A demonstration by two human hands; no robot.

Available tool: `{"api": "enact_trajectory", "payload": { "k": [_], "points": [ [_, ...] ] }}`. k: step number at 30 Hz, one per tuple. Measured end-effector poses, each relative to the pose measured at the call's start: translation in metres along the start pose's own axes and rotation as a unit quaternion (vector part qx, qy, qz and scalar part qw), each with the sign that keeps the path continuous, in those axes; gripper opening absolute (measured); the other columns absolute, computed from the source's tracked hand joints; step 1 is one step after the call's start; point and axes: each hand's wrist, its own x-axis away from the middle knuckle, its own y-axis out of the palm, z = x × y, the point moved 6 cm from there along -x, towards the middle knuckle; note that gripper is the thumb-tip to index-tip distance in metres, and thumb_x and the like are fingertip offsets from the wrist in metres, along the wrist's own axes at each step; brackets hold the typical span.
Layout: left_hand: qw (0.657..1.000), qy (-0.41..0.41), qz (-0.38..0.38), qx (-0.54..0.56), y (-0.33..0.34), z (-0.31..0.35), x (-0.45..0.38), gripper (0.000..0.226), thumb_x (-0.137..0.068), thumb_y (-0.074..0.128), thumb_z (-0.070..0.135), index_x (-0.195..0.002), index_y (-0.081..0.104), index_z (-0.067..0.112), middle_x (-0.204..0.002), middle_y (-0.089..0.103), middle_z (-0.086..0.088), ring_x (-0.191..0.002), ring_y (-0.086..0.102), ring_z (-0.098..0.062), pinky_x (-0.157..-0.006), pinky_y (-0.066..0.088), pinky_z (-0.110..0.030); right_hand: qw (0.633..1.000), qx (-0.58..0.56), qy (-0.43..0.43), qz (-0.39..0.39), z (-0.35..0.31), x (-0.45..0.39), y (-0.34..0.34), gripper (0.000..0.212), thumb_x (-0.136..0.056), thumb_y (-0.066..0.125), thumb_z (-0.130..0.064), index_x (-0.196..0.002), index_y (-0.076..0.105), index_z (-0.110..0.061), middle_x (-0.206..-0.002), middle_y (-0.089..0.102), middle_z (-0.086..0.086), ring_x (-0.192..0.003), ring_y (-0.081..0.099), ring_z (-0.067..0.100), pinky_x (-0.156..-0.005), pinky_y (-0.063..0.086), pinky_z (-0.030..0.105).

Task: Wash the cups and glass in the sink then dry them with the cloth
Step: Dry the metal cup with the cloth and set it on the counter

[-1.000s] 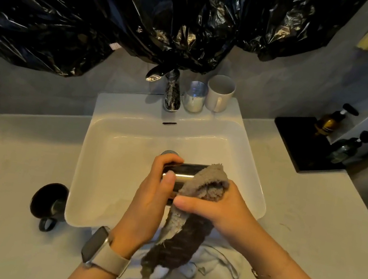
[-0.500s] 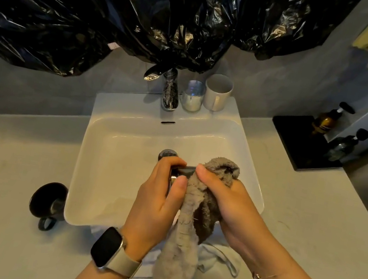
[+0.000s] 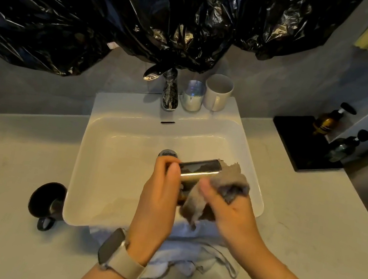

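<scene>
Over the white sink [image 3: 103, 174], my left hand [image 3: 159, 199] grips a dark shiny cup [image 3: 199, 170] lying on its side. My right hand [image 3: 231, 211] holds a grey cloth [image 3: 227, 181] bunched over the cup's right end, and part of the cloth hangs down between my hands. A glass [image 3: 193, 95] and a white mug [image 3: 218, 92] stand on the sink's back ledge right of the tap [image 3: 170, 90]. A black mug [image 3: 48, 201] stands on the counter left of the sink.
Black plastic sheeting [image 3: 104, 2] hangs above the tap. A black tray [image 3: 300, 140] with two pump bottles [image 3: 329, 119] sits at the back right. A white cloth [image 3: 182, 257] lies at the counter's front edge. The drain [image 3: 168, 154] shows behind my left hand.
The cloth has shifted from the cup's middle to its right end, baring more of the cup's side. The hanging part of the cloth is shorter now. My left hand keeps its grip.
</scene>
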Motion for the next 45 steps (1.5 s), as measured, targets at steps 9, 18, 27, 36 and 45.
{"api": "enact_trajectory", "payload": {
  "k": [9, 18, 27, 36, 45],
  "points": [
    [0.992, 0.098, 0.012, -0.082, -0.007, 0.006, 0.003, 0.04, -0.097, 0.031, 0.059, -0.109, 0.052, 0.028, -0.095, 0.066, 0.002, -0.088, 0.066, -0.02, -0.076, 0.054, -0.045, 0.996, 0.063, 0.057, 0.009, 0.003, -0.012, 0.003, 0.038, -0.088, 0.049, -0.046, -0.084, 0.071, -0.016, -0.08, 0.076, -0.005, -0.081, 0.071, 0.007, -0.075, 0.053, 0.018],
    [0.965, -0.239, 0.024, 0.103, -0.01, -0.02, -0.003, 0.04, -0.103, 0.035, 0.044, -0.109, 0.06, 0.014, -0.082, 0.066, -0.01, -0.076, 0.062, -0.022, -0.061, 0.047, -0.028, 0.967, 0.209, -0.091, -0.113, 0.014, 0.007, -0.016, 0.006, -0.086, 0.068, -0.029, -0.091, 0.066, -0.026, -0.089, 0.069, -0.02, -0.088, 0.065, -0.001, -0.08, 0.047, 0.012],
    [0.928, -0.29, 0.017, 0.233, -0.022, -0.035, -0.015, 0.049, -0.103, 0.03, 0.043, -0.09, 0.058, 0.005, -0.068, 0.059, -0.017, -0.039, 0.042, -0.019, -0.039, 0.02, -0.018, 0.985, -0.104, 0.063, 0.125, -0.004, -0.023, -0.047, 0.031, -0.092, 0.052, -0.037, -0.106, 0.065, -0.013, -0.101, 0.075, 0.003, -0.099, 0.07, 0.014, -0.084, 0.053, 0.028],
    [0.879, -0.331, -0.051, 0.338, -0.005, -0.042, -0.009, 0.046, -0.102, 0.031, 0.04, -0.084, 0.058, 0.007, -0.068, 0.062, -0.015, -0.041, 0.035, -0.018, -0.044, 0.016, -0.021, 0.983, 0.043, 0.097, -0.147, 0.009, -0.025, 0.008, 0.083, -0.048, 0.06, -0.09, -0.096, 0.066, -0.023, -0.081, 0.072, -0.017, -0.076, 0.064, -0.003, -0.071, 0.049, 0.012],
    [0.893, -0.299, -0.039, 0.335, -0.002, -0.048, -0.009, 0.049, -0.1, 0.034, 0.043, -0.085, 0.061, 0.006, -0.059, 0.052, -0.01, -0.042, 0.033, -0.017, -0.046, 0.013, -0.024, 0.986, 0.133, -0.04, -0.096, 0.001, -0.035, 0.001, 0.016, -0.085, 0.07, -0.01, -0.101, 0.07, -0.011, -0.105, 0.063, -0.006, -0.096, 0.065, 0.01, -0.075, 0.052, 0.022]
  ]
}}
